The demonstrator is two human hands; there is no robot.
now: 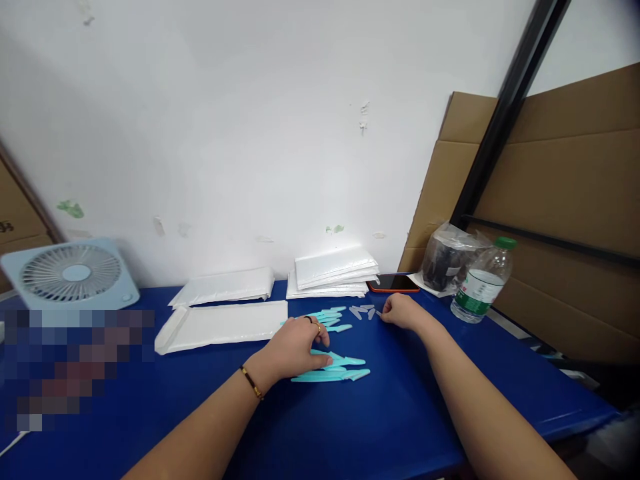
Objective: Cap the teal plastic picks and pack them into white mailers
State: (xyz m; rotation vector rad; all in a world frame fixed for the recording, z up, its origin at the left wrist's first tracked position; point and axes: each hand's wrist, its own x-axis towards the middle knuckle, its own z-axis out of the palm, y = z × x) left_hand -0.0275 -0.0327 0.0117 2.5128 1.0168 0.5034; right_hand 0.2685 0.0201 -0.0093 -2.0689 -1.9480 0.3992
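My left hand (300,347) reaches over turquoise eyebrow razors, its thumb apart from the curled fingers. One group of razors (340,327) lies beyond it; other razors (350,375) lie under and in front of the thumb. Whether it grips any razor is hard to see. To the right, my right hand (399,312) pinches a small translucent blade cap (379,313) between thumb and fingertips, close to the table. Several similar caps (356,312) are scattered just left of these fingertips.
White padded envelopes (230,323) lie at the left, with stacks of them (333,270) against the wall. A phone (393,284), a water bottle (481,283) and a bagged dark object (443,260) stand at the right. A fan (75,273) stands far left on the blue table (380,427).
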